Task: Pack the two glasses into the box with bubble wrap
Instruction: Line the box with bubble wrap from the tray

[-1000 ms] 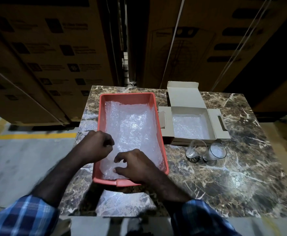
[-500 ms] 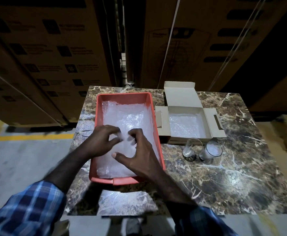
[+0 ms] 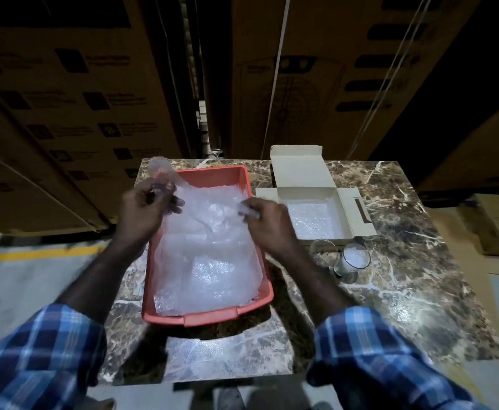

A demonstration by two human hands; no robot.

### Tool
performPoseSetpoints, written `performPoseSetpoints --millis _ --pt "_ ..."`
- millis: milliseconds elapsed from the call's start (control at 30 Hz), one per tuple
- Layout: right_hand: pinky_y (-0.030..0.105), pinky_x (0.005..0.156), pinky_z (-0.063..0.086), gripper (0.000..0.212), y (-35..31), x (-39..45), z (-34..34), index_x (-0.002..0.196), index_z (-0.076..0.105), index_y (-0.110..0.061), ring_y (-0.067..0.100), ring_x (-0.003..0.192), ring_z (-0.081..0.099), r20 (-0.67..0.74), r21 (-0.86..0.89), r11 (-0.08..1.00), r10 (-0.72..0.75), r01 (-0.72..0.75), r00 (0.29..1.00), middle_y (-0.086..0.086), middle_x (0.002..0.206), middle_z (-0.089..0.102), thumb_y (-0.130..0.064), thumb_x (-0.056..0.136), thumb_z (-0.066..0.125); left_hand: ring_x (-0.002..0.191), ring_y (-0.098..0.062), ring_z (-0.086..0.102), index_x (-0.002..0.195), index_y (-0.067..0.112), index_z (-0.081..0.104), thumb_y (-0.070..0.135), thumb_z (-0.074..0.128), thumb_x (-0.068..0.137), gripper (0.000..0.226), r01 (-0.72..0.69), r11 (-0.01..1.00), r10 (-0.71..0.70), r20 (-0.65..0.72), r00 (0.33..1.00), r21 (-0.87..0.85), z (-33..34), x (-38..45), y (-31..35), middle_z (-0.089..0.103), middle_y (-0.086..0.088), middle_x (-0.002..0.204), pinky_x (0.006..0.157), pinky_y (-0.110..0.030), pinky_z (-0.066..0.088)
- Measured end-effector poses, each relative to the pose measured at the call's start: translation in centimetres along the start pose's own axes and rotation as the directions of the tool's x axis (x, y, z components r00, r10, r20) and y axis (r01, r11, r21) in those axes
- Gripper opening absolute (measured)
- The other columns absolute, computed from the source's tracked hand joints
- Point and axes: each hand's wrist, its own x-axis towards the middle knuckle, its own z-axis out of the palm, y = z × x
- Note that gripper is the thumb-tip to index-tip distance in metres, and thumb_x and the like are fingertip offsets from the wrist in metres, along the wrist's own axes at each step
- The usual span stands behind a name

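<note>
Crinkling clear bubble wrap [image 3: 209, 232] lifts above tray [image 3: 212, 316].

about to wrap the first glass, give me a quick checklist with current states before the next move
1. Both hands grip the sheet: left hand and right hand each pinch an upper corner of the clear bubble wrap sheet: ok.
2. Sheet clear of the red plastic tray: lower edge is down inside it: not ok.
3. Two clear drinking glasses within reach, upright on the brown marble table: ok.
4. Glasses unwrapped and empty: the nearer one shows something white inside: cannot tell.
5. Open white cardboard box lined with bubble wrap: ok.
</note>
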Motion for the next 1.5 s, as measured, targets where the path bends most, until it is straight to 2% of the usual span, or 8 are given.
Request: performPoseSetpoints --millis 300,467,600,767,1067,1200,1333,1500 --pt "0.032 0.074 0.054 0.030 -2.8 4.3 -12.4 0.120 0.069 -0.022 0.019 0.091 0.067 -0.219 -0.050 0.985 -0.170 0.163 0.961 0.000 0.110 0.072 -0.013 0.095 0.057 0.061 -0.003 0.065 0.084 0.016 0.063 0.014 0.060 0.099 0.016 -0.266 0.958 0.256 -0.090 0.962 -0.112 5.4 3.4 8.9 0.069 0.012 0.065 0.057 -0.021 0.053" --pt "0.036 0.047 0.059 0.020 1.2 4.9 -18.3 0.110 0.072 -0.022 0.019 0.070 0.070 -0.315 0.087 0.996 0.009 0.019 0.949 0.006 0.097 0.070 -0.013 0.097 0.061 0.067 -0.006 0.064 0.085 0.018 0.067 0.016 0.061 0.099 0.016 -0.309 0.946 0.310 -0.002 0.951 -0.097 12.1 3.9 11.9 0.068 0.002 0.075 0.063 -0.027 0.054" --pt "0.031 0.078 0.060 0.030 5.6 2.4 -23.8 0.097 0.078 -0.026 0.010 0.088 0.069 -0.460 0.109 0.993 0.009 0.046 0.888 -0.009 0.094 0.074 -0.003 0.084 0.064 0.081 -0.011 0.064 0.084 0.025 0.071 0.016 0.065 0.096 0.016 -0.315 0.944 0.319 0.034 0.947 -0.100 18.9 2.9 12.3 0.071 0.002 0.083 0.079 -0.039 0.056" --pt "0.020 0.076 0.049 0.023 12.4 -3.8 -29.0 0.095 0.079 -0.018 0.005 0.088 0.066 -0.524 0.062 0.997 -0.003 0.042 0.852 -0.008 0.087 0.073 -0.006 0.082 0.064 0.084 -0.002 0.068 0.093 0.020 0.074 0.009 0.069 0.093 0.012 -0.292 0.949 0.301 0.070 0.951 -0.118 27.3 -1.8 11.7 0.074 0.020 0.080 0.079 -0.023 0.053" --pt "-0.001 0.070 0.043 0.024 27.1 -15.7 -27.7 0.103 0.079 -0.014 0.008 0.083 0.069 -0.303 0.083 0.989 0.139 -0.119 0.943 -0.002 0.101 0.076 -0.002 0.084 0.071 0.095 0.008 0.067 0.098 0.020 0.078 0.011 0.075 0.081 0.019 -0.272 0.939 0.212 0.269 0.939 0.212 34.7 -14.2 2.0 0.075 0.009 0.098 0.082 -0.011 0.049" --pt "0.025 0.087 0.052 0.021 31.1 -19.2 -25.9 0.083 0.080 -0.014 0.015 0.079 0.067 -0.236 0.020 0.985 0.174 -0.174 0.956 0.000 0.088 0.077 0.002 0.078 0.067 0.095 0.012 0.066 0.095 0.022 0.079 0.011 0.076 0.075 0.023 -0.184 0.947 0.099 0.308 0.946 0.263 36.0 -19.6 -1.7 0.072 0.028 0.095 0.086 -0.006 0.046" --pt "0.035 0.114 0.026 0.018 35.1 -21.4 -23.8 0.069 0.072 -0.014 0.014 0.086 0.067 -0.121 -0.191 0.962 0.175 -0.196 0.977 -0.006 0.080 0.074 -0.017 0.071 0.054 0.083 0.012 0.067 0.091 0.022 0.078 0.016 0.066 0.085 0.015 -0.201 0.911 0.065 0.358 0.932 0.360 36.2 -22.9 -5.1 0.071 0.031 0.087 0.074 -0.012 0.051" --pt "0.019 0.086 0.041 0.016 37.9 -22.9 -23.4 0.065 0.074 -0.015 0.012 0.069 0.065 -0.008 -0.102 0.956 0.275 -0.274 0.962 -0.003 0.070 0.073 -0.006 0.070 0.062 0.065 0.001 0.066 0.079 0.018 0.067 0.050 0.047 0.093 0.041 -0.186 0.891 -0.056 0.506 0.861 0.414 36.0 -25.1 -6.9 0.069 0.012 0.069 0.065 -0.033 0.053"
